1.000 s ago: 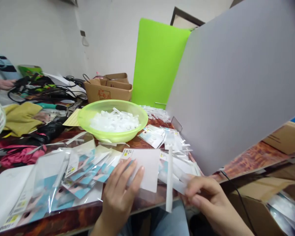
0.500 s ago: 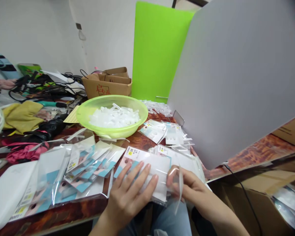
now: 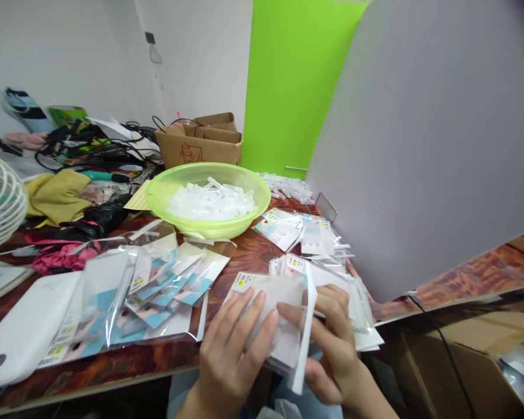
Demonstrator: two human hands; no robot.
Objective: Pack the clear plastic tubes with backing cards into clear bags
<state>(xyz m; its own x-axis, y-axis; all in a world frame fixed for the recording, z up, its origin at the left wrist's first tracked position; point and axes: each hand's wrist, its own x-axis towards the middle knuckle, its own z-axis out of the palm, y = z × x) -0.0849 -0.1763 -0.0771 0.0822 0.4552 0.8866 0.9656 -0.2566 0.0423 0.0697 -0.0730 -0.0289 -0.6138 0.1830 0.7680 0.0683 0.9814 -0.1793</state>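
My left hand point(image 3: 233, 349) lies with its fingers spread flat on a clear plastic packet with a white card point(image 3: 268, 291) at the table's front edge. My right hand point(image 3: 332, 343) is closed around a thin white plastic strip point(image 3: 304, 337), which stands upright against the packet's right side. More packets point(image 3: 332, 279) are stacked under and behind the one I hold. A green bowl point(image 3: 170, 189) full of small white plastic pieces stands behind them.
A spread of packets with blue and white cards point(image 3: 157, 285) lies to the left, beside a white flat device point(image 3: 21, 331). A grey panel point(image 3: 436, 145) leans at the right. Cardboard boxes point(image 3: 201, 145), cables, cloth and a white fan point(image 3: 0, 198) crowd the back left.
My right hand moved left with the white strip, from the table's edge to the packet's right side. My left hand stayed flat on the packet. The camera view shifted slightly.
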